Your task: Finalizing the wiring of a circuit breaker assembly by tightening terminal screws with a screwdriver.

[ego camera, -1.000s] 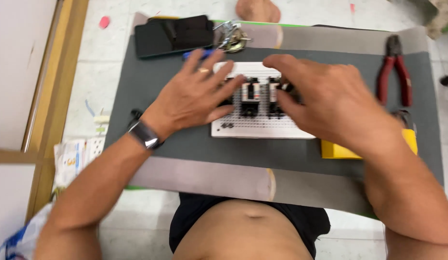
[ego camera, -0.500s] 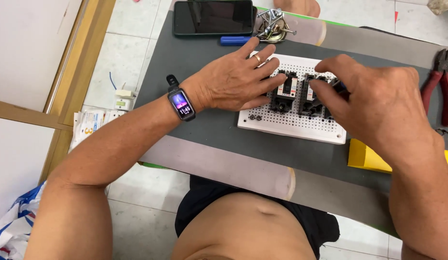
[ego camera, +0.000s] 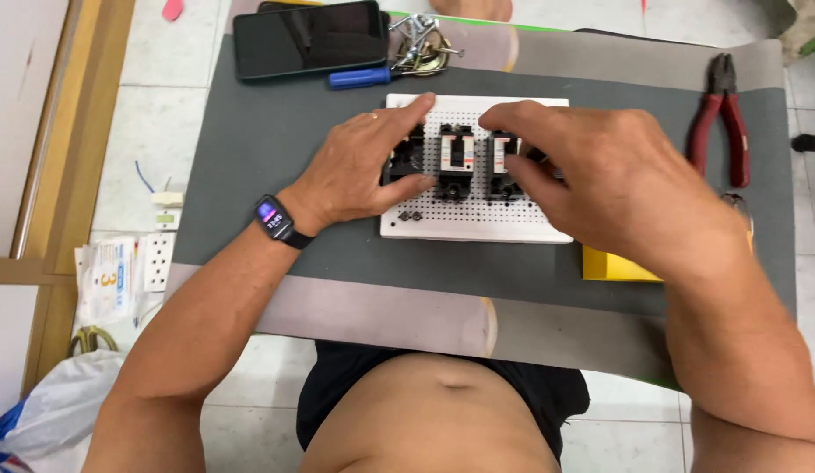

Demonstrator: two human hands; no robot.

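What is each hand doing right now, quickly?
Left hand: fingers closed on the leftmost black switch block on the white perforated board.
Right hand: fingers on the rightmost black block; grip hidden.

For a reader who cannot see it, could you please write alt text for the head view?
Both hands, left and right, grip black breakers on a white perforated board lying on a grey mat. A phone, screwdriver and red pliers lie around it.
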